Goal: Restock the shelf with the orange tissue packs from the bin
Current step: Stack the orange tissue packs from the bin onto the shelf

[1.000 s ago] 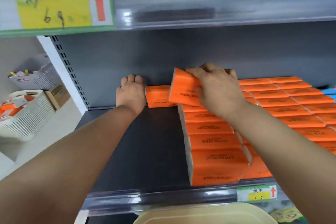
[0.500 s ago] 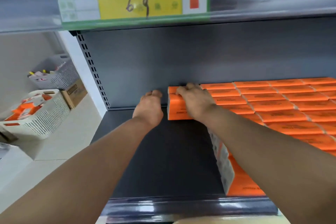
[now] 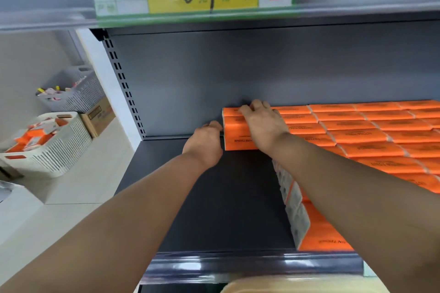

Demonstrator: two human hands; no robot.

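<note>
Head view: right hand grips black-lettered orange tissue pack, left hand presses its end.

The dark grey metal shelf carries orange tissue packs laid flat in tight rows from 1 to 4 o'clock, their grey-white ends facing 9 o'clock along the near rows. Against the back wall, near 12 o'clock, an end pile juts toward 9 o'clock past the rest. A glossy front rail runs at 6 o'clock.
</note>
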